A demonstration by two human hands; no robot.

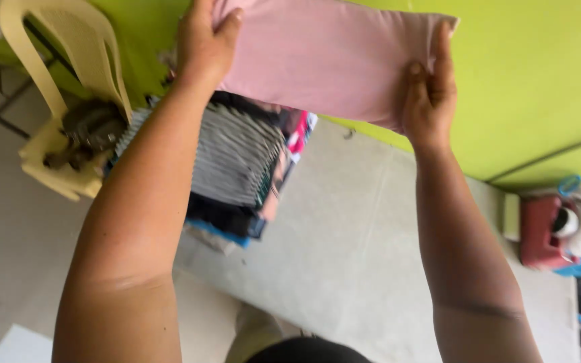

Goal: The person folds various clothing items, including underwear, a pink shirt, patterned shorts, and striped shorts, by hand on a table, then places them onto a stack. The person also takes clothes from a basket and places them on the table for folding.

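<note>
Forearms up close | we pinch pink cloth (327, 57) — left hand (204, 44), right hand (430, 94) closed on its ends | soft, light, limp — grip edges

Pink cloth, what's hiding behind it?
Behind the pink cloth shows green wall; below it sits a clothes stack. The cloth covers the stack's far edge and the wall directly behind.

A grey concrete bench (358, 235) runs along the green wall. A stack of folded clothes (237, 168) rests on it below the left fingers (226, 27); a red container (540, 232) sits beyond the right fingers (442, 54).
</note>
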